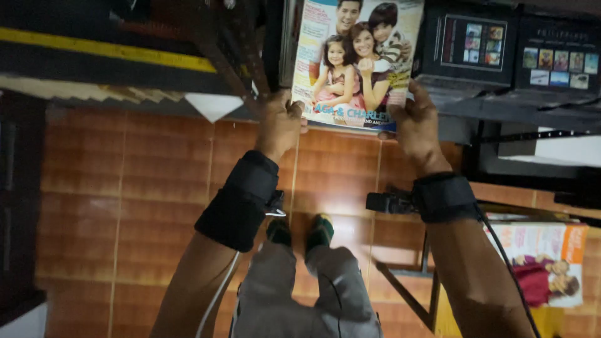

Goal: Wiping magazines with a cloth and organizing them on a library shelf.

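Both my hands hold a glossy magazine whose cover shows a photo of several people. My left hand grips its lower left corner. My right hand grips its lower right corner. The magazine stands against the dark shelf in front of me, its top edge reaching the top of the view. Each wrist wears a black band; the left band has a white cable, the right band a black cable.
Two dark boxes with small pictures sit on the shelf to the right. Another magazine lies lower right on a stand. A dark rack with a yellow strip is at upper left. Below are brown floor tiles, my grey trousers and feet.
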